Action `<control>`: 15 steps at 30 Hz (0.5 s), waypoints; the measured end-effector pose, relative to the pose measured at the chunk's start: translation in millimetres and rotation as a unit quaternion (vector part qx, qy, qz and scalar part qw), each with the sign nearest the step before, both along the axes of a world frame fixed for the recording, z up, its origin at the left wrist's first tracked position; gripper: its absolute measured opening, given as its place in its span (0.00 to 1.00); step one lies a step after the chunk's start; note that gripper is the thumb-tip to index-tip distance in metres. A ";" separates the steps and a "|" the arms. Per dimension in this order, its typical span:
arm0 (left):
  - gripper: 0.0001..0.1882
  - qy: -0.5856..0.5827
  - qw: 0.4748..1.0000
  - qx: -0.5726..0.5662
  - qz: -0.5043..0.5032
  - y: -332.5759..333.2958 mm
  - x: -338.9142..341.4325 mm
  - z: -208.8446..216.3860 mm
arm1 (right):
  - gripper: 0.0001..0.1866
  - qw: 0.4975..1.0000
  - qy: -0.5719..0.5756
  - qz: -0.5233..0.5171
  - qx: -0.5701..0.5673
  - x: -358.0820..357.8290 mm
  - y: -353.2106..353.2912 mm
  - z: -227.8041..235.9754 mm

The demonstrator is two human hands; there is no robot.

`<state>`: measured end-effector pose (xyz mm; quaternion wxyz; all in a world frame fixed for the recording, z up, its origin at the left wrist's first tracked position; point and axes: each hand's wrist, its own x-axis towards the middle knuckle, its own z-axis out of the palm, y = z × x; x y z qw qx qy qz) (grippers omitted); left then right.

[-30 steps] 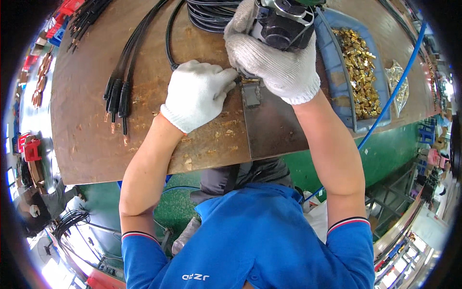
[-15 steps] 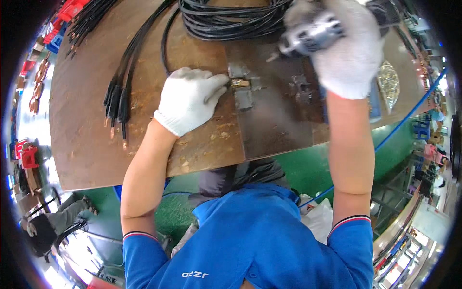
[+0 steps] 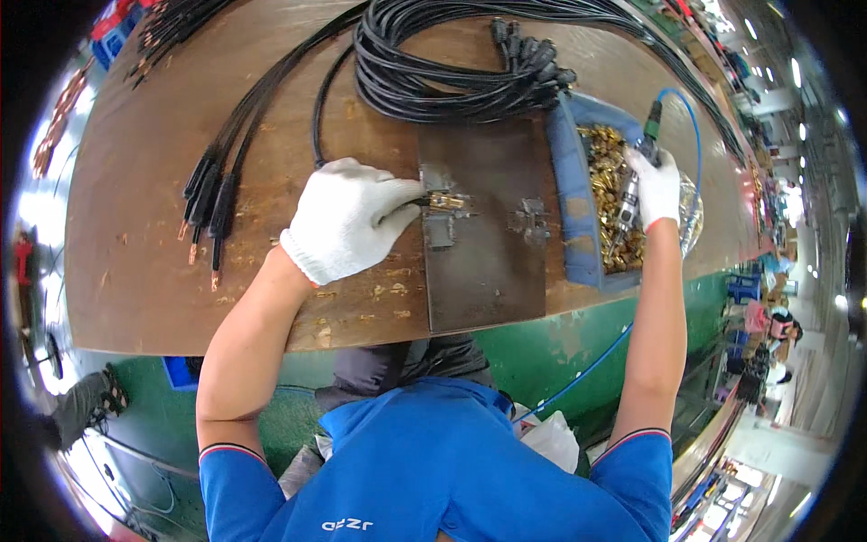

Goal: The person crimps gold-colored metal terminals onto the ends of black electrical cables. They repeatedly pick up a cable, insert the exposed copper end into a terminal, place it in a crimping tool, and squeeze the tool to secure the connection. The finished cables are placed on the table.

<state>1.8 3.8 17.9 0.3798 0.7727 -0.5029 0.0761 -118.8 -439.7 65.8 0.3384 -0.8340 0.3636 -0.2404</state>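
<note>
On the brown tabletop [image 3: 135, 235], the left hand [image 3: 352, 219], gloved in white, pinches a black cable [image 3: 317, 126] just behind its brass connector [image 3: 446, 201], which sits near the left edge of a dark plate [image 3: 483, 280]. The right hand [image 3: 661, 185], also gloved, wraps round a silver-and-green tool [image 3: 629, 200] over the blue bin [image 3: 572, 190] of brass fittings [image 3: 605, 149]; from here I can't tell whether its tip touches them. Beyond lies a coil of black cables [image 3: 433, 95].

two gloved hands [image 3: 348, 221], one handheld tool [image 3: 629, 204], one blue bin [image 3: 576, 194], one group of three sleeved cable ends [image 3: 221, 206]
</note>
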 end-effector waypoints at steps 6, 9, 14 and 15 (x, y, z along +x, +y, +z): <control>0.11 0.012 1.000 0.012 0.005 2.9 -0.4 0.0 | 0.33 0.917 0.160 -0.015 -0.366 -7.1 6.6 0.8; 0.12 0.021 0.999 0.029 0.011 1.8 -0.2 1.6 | 0.24 0.964 -0.002 0.065 -0.258 1.7 61.9 14.1; 0.13 0.010 0.999 0.032 0.016 1.1 -0.6 3.7 | 0.20 0.922 0.058 0.367 0.104 6.9 200.4 16.4; 0.13 0.011 1.000 0.022 0.013 0.0 -0.3 3.4 | 0.21 0.915 0.034 0.395 0.070 9.7 216.7 4.8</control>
